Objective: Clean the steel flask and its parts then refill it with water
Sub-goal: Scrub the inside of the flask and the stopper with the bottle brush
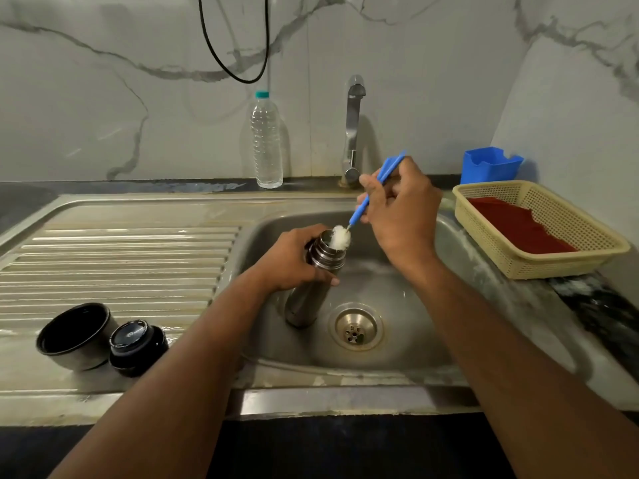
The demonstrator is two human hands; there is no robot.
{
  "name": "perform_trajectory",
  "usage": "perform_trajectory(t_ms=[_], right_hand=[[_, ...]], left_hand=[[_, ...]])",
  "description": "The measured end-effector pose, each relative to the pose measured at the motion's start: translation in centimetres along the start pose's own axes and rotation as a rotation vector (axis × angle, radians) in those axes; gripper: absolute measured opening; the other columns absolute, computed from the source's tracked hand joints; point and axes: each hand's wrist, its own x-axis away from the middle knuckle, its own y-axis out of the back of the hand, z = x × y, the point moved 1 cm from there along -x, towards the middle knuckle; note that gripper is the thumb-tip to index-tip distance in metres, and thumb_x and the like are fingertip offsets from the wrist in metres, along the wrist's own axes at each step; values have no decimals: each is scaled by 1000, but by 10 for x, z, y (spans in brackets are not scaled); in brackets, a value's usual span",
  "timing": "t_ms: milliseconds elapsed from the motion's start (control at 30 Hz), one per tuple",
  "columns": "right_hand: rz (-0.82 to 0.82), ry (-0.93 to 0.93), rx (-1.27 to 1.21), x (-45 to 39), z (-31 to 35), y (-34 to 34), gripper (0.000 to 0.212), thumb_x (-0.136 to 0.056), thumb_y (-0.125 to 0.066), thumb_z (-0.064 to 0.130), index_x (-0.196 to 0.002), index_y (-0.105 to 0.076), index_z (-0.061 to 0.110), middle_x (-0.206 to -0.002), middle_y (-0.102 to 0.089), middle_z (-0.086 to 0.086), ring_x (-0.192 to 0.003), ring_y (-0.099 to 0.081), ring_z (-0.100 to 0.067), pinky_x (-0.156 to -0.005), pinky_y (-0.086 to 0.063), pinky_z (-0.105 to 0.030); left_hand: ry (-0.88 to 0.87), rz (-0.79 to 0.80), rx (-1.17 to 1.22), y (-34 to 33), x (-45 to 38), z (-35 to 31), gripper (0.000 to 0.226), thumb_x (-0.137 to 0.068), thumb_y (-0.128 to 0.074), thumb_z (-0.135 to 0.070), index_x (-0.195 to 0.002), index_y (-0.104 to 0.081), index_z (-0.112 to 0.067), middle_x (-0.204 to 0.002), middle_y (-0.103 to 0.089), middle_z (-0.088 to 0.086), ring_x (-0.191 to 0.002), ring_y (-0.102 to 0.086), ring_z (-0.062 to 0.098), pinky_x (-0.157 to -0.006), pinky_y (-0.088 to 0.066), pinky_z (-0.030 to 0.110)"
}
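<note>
I judge I'm scrubbing: my left hand [294,259] wraps the tilted cylindrical steel flask [313,281] in the sink basin [408,305], drain at four o'clock. My right hand [401,205] pinches the blue-handled white bottle brush [340,238] at its mouth; next, push it deeper.

In my left hand [294,259] the steel flask [313,281] leans over the sink bowl, its open threaded mouth tilted up toward my right hand [401,205]. The white bristle head of my blue bottle brush [366,202] sits at that mouth. Left of my left hand, the flask's steel cup [77,337] and black stopper [136,347] lie touching.
</note>
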Motion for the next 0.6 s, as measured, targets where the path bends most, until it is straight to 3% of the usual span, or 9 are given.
perform_trajectory(t_ms=[100, 267, 433, 500, 600], right_hand=[[117, -18, 7, 14, 3, -10, 18, -94, -77, 23, -96, -64, 11, -79, -74, 0, -71, -76, -12, -65, -65, -42], [-74, 106, -144, 7, 27, 5, 14, -100, -70, 18, -102, -65, 6, -78, -74, 1, -65, -74, -10, -57, -62, -30], [199, 82, -51, 29, 19, -17, 9, -98, -71, 16, -101, -65, 9, -81, -74, 2, -72, -75, -6, -63, -65, -32], [79, 127, -94, 22, 24, -10, 11, -99, -70, 16, -103, -67, 7, -83, -75, 2, -73, -75, -6, -63, -65, -33], [-72, 164, -152, 12, 30, 1, 14, -102, -66, 18, -106, -65, 5, -81, -74, 1, -70, -75, -8, -62, -64, -32]], left_hand=[[9, -10, -18, -2, 0, 2, 61, -59, -102, -31, -110, -69, -23, -102, -74, -9, -98, -69, 6, -91, -57, 36], [9, 9, -2, -3, 2, 2, 83, -60, -102, -26, -134, -65, -21, -121, -73, -8, -115, -67, 5, -106, -53, 33], [25, 16, 30, -1, 2, 3, 88, -55, -99, -34, -135, -64, -21, -119, -75, -7, -113, -69, 8, -104, -55, 42], [36, 7, 42, 0, 3, 6, 91, -53, -96, -38, -136, -64, -22, -120, -75, -7, -115, -69, 9, -106, -54, 42], [43, 4, 42, -1, 2, 6, 91, -56, -98, -30, -140, -62, -22, -124, -73, -7, -119, -67, 9, -110, -51, 41]])
